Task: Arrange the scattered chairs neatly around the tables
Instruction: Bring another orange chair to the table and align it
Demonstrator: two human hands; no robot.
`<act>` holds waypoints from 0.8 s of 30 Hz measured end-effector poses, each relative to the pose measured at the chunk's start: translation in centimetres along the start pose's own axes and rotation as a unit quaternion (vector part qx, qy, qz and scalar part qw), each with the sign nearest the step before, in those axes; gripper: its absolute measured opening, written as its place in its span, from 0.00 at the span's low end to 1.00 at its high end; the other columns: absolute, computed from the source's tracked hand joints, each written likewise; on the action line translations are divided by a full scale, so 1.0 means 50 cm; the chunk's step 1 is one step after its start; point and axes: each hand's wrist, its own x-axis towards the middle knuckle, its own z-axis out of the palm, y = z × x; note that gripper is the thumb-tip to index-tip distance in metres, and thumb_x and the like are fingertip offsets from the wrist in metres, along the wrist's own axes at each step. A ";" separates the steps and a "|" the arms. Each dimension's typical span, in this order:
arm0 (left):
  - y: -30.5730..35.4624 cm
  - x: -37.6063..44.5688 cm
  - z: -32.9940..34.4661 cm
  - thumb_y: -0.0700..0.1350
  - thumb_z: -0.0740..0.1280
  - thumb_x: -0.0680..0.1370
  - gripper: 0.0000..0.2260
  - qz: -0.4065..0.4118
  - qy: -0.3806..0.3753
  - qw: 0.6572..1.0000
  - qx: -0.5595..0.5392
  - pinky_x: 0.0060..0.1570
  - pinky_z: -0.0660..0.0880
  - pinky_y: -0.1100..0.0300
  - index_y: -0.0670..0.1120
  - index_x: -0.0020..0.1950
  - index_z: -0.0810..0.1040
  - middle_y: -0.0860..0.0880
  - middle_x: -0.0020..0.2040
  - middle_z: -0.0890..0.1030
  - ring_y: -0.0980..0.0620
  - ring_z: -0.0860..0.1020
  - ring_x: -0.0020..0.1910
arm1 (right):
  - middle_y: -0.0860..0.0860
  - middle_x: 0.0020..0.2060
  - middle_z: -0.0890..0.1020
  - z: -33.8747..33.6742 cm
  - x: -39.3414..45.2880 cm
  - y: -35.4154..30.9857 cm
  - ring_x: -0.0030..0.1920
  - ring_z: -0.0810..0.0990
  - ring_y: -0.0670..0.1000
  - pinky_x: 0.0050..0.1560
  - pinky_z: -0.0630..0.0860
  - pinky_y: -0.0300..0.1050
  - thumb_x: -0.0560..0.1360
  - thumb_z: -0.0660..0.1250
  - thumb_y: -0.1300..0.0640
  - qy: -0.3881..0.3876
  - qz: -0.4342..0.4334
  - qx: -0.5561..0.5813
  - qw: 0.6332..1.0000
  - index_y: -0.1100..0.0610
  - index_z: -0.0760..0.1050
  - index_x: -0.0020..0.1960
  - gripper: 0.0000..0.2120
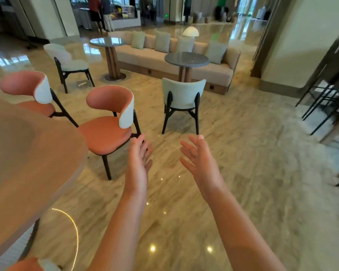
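Well, curved orange chair [110, 122], glossy marble floor [243, 173].

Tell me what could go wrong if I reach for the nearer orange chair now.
Both hands are empty: left hand and right hand are open, apart from the nearer orange chair. It stands close beside the wooden table, so swinging it may knock the rim. The glossy floor may let its legs slide.

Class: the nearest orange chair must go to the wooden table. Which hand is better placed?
Left. The left hand is open beside the orange chair; the right hand is farther off.
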 end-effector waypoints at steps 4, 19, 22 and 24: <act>-0.005 0.071 0.014 0.62 0.47 0.84 0.25 -0.012 -0.031 0.999 0.006 0.76 0.61 0.47 0.55 0.76 0.69 0.54 0.73 0.74 0.55 0.72 0.71 | 0.50 0.70 0.76 -0.011 0.068 0.000 0.69 0.74 0.47 0.73 0.69 0.53 0.84 0.50 0.39 0.033 0.002 0.011 0.999 0.52 0.64 0.78 0.28; 0.001 0.445 0.221 0.63 0.48 0.84 0.27 -0.021 -0.064 0.996 0.065 0.76 0.62 0.46 0.54 0.78 0.67 0.52 0.75 0.73 0.54 0.74 0.70 | 0.51 0.67 0.78 -0.134 0.459 -0.085 0.66 0.76 0.47 0.71 0.71 0.51 0.83 0.51 0.38 0.073 -0.005 0.071 0.995 0.51 0.69 0.73 0.26; 0.014 0.514 0.285 0.63 0.48 0.84 0.27 -0.006 -0.065 0.995 0.070 0.75 0.63 0.46 0.54 0.78 0.67 0.53 0.74 0.73 0.54 0.74 0.70 | 0.50 0.68 0.78 -0.151 0.542 -0.122 0.67 0.75 0.46 0.71 0.70 0.51 0.83 0.50 0.39 0.052 -0.016 0.069 0.996 0.50 0.69 0.73 0.25; 0.015 0.562 0.330 0.64 0.48 0.84 0.26 0.009 -0.067 0.995 0.075 0.75 0.63 0.47 0.55 0.77 0.68 0.53 0.74 0.73 0.56 0.74 0.70 | 0.50 0.68 0.77 -0.163 0.597 -0.140 0.68 0.75 0.46 0.71 0.70 0.51 0.83 0.50 0.38 0.037 -0.025 0.059 0.997 0.48 0.70 0.72 0.24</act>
